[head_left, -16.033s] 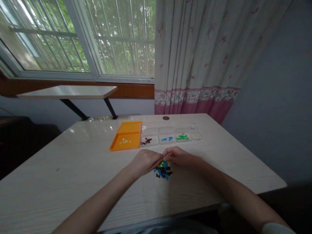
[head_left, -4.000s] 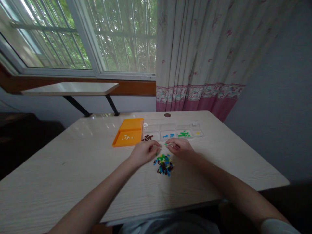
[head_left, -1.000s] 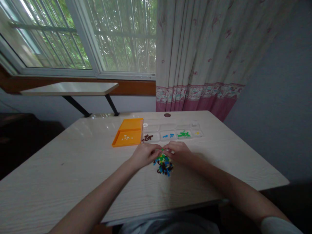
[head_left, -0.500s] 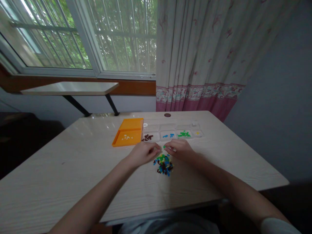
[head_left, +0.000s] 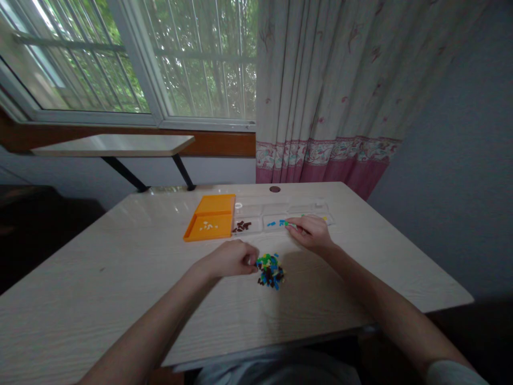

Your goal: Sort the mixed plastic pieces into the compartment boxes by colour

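A mixed pile of small green, blue, yellow and dark brown pieces (head_left: 271,274) lies on the table. My left hand (head_left: 232,258) is at the pile's left edge, its fingers curled together; whatever they pinch is hidden. Between the fingertips of my right hand (head_left: 315,232) is a small green piece (head_left: 286,224), held over the clear trays. Blue pieces (head_left: 271,224) lie in the clear tray (head_left: 264,231) just left of those fingertips. The tray under my right hand is mostly covered. Dark brown pieces (head_left: 242,226) fill part of another clear tray farther left.
An open orange case (head_left: 191,231) with several white pieces (head_left: 207,226) stands left of the clear trays. Yellow bits (head_left: 325,218) show beyond my right hand. A raised shelf (head_left: 120,144) is at the back left, below the window. A patterned curtain (head_left: 324,96) hangs behind the table.
My right hand has moved away and to the right, carrying the green piece from beside the pile to over the trays. My left hand has come down nearer, to the pile's left edge.
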Tool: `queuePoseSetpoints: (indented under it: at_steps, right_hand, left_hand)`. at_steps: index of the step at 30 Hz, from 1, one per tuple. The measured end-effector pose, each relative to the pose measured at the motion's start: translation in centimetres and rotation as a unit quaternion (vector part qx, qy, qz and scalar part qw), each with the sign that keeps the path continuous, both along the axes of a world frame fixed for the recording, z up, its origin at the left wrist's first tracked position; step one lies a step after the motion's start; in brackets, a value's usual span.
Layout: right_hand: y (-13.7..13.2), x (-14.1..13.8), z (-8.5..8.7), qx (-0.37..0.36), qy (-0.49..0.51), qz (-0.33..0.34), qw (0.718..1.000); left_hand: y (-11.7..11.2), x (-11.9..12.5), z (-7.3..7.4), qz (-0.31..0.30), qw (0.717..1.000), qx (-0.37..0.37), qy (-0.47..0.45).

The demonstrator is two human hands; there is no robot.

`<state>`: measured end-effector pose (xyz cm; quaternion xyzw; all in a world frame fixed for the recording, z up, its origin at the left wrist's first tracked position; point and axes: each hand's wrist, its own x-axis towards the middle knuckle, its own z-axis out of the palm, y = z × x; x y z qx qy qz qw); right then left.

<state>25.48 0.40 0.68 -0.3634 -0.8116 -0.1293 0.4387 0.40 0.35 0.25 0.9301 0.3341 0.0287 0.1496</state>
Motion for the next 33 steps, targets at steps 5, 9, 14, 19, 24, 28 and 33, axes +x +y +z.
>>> queuePoseSetpoints:
  at_steps: [5,9,14,19,24,28,33]
  right_hand:
    - [-0.2,-0.1,0.1,0.027,0.001,0.006,1.0]
    - [-0.2,-0.1,0.3,0.032,-0.011,-0.002,0.999]
    - [1.0,1.5,0.1,-0.004,-0.033,-0.041,0.999]
    - [3.3,5.1,-0.3,-0.15,-0.089,-0.153,0.973]
    - [4.8,7.1,-0.9,-0.28,-0.112,-0.213,0.929]
    - [4.8,7.1,-1.1,-0.304,-0.112,-0.22,0.92]
    - [4.6,7.0,-0.6,-0.295,-0.108,-0.228,0.922]
  left_hand:
    - [-0.1,0.1,0.0,-0.005,1.0,0.005,-0.002]
    - [-0.2,0.2,0.2,-0.005,1.0,-0.003,-0.007]
    - [-0.2,0.1,0.5,0.001,1.0,-0.011,-0.005]
    - [0.0,-0.2,0.4,0.007,1.0,-0.011,-0.007]
    - [0.1,-0.3,0.2,0.004,1.0,-0.022,0.0]
    - [0.2,-0.4,0.1,0.013,0.999,-0.028,0.01]
    - [0.3,-0.5,0.0,0.018,0.999,-0.033,0.006]
